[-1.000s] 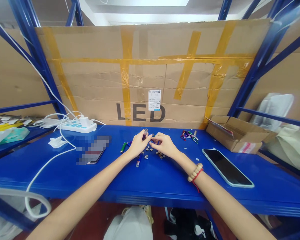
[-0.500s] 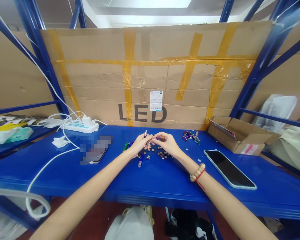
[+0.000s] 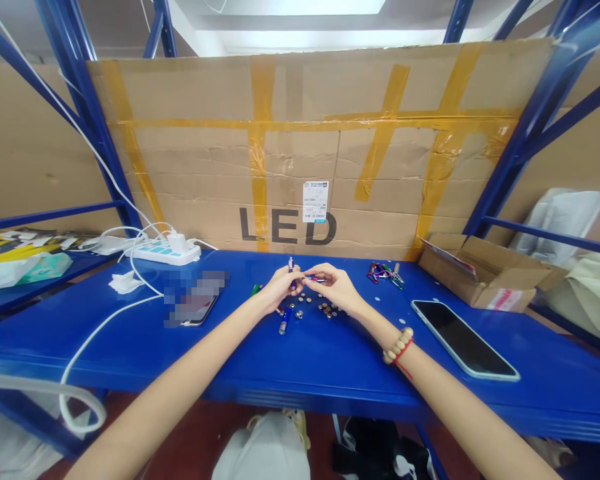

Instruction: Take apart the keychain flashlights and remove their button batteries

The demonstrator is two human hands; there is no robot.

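L hand (image 3: 275,290) is closed round a small tube (image 3: 291,266), held upright just above the bench (image 3: 330,363). R hand (image 3: 337,288) pinches a thin blue piece (image 3: 313,278) w/ thumb & forefinger, lying level & pointing at the tube; can't tell if the two touch. Both hands meet mid-bench over loose button cells (image 3: 324,308), w/ a blue torch (image 3: 283,325) lying just below L hand, clips (image 3: 384,273) & box (image 3: 480,270) to the right, a phone (image 3: 464,341) near R wrist, and a power strip (image 3: 166,252) well left.
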